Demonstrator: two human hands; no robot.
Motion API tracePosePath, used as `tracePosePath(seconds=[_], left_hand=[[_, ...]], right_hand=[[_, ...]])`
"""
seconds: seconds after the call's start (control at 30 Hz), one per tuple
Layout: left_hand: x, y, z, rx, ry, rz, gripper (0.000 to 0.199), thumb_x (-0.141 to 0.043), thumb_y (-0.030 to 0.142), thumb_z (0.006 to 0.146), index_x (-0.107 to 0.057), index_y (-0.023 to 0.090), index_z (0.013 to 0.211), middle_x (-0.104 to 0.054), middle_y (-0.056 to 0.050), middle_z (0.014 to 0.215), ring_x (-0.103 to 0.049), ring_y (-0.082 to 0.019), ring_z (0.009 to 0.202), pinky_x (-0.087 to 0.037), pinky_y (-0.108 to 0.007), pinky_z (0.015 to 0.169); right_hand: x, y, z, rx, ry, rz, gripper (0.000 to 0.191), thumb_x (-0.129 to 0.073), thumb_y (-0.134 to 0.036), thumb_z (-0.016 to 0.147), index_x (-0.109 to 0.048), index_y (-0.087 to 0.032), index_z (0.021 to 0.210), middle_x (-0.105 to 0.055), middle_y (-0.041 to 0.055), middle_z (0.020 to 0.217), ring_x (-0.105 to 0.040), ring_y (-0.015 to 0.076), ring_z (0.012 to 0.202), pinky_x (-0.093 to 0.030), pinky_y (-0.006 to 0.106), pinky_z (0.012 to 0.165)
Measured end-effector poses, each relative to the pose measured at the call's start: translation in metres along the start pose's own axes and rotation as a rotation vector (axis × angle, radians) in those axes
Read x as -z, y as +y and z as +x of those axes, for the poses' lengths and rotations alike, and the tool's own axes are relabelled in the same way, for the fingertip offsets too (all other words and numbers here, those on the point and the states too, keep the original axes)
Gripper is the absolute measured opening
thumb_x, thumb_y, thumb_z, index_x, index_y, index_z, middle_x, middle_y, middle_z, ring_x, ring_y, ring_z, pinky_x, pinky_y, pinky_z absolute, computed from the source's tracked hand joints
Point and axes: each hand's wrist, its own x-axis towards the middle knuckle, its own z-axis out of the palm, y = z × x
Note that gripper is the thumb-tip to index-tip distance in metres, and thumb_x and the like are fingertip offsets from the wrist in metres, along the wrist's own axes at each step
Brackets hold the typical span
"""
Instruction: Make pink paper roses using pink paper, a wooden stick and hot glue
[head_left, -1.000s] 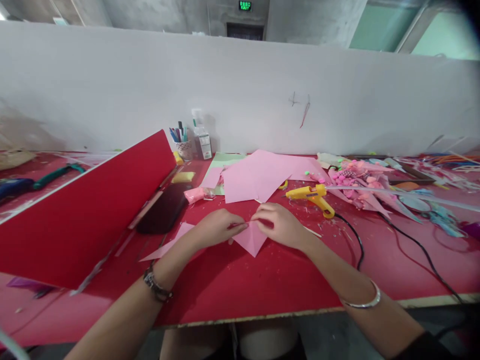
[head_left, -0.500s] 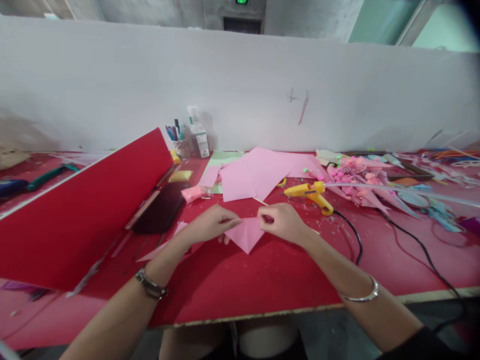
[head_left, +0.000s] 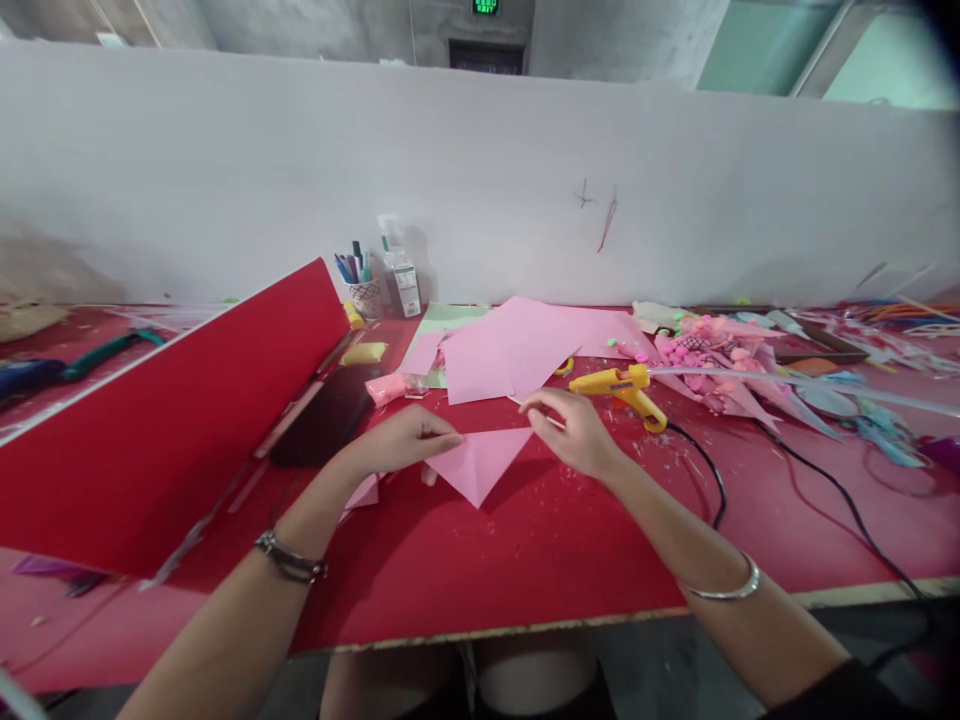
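A folded piece of pink paper (head_left: pixel 480 468) with its point facing me hangs just above the red table. My left hand (head_left: pixel 409 438) pinches the paper's upper left side between thumb and fingers, with other fingertips showing below. Beside the upper right corner is my right hand (head_left: pixel 574 432), its thumb and forefinger apart; whether it touches that corner I cannot tell. A thin pale stick (head_left: pixel 555 424) lies behind the right fingers, partly covered by them. Under my left forearm another pink paper piece (head_left: pixel 365 495) is partly hidden.
Pink sheets (head_left: pixel 517 345) lie ahead. A yellow glue gun (head_left: pixel 619 385) with a black cord rests to the right, near pink pom-pom cones (head_left: pixel 712 360). Leftward are a leaning red board (head_left: pixel 180 420), a dark flat object (head_left: pixel 322 415), a pen cup (head_left: pixel 365 298) and a bottle (head_left: pixel 405 285).
My right hand has let go of the paper's upper right edge and spread its fingers. My left hand and the paper have shifted slightly left, so more of the right corner shows.
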Motion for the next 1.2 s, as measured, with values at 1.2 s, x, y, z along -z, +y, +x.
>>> tracePosePath(seconds=[1.2], left_hand=[[0.006,-0.017,0.006,0.021,0.768,0.469,0.024,-0.038,0.029,0.078,-0.058,0.017,0.075,-0.057,-0.002,0.066,-0.051,-0.013,0.056,-0.035,-0.023,0.053]], right_hand=[[-0.013,0.003,0.000,-0.313,0.006,0.509,0.021,-0.042,-0.031,0.081,-0.049,-0.017,0.067,-0.041,-0.0067,0.045,-0.038,0.0071,0.043,-0.030,0.020,0.048]])
